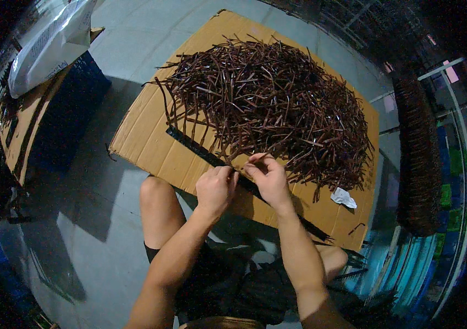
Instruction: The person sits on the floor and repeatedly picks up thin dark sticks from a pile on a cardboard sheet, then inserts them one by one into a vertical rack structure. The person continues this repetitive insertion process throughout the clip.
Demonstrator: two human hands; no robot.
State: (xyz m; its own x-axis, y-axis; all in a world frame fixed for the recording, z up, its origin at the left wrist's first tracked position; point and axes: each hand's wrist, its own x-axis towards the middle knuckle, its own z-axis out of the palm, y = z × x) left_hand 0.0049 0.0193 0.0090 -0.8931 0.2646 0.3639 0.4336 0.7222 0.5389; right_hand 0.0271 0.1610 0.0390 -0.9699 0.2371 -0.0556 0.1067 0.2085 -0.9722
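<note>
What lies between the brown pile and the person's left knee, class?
In the head view, the long black strip and some cardboard lie between the brown pile and left knee.

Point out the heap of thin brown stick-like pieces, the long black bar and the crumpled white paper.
Heap of thin brown stick-like pieces (269, 98): head view, middle of the heap.
Long black bar (196, 149): head view, its upper-left stretch.
Crumpled white paper (343, 198): head view, its middle.
</note>
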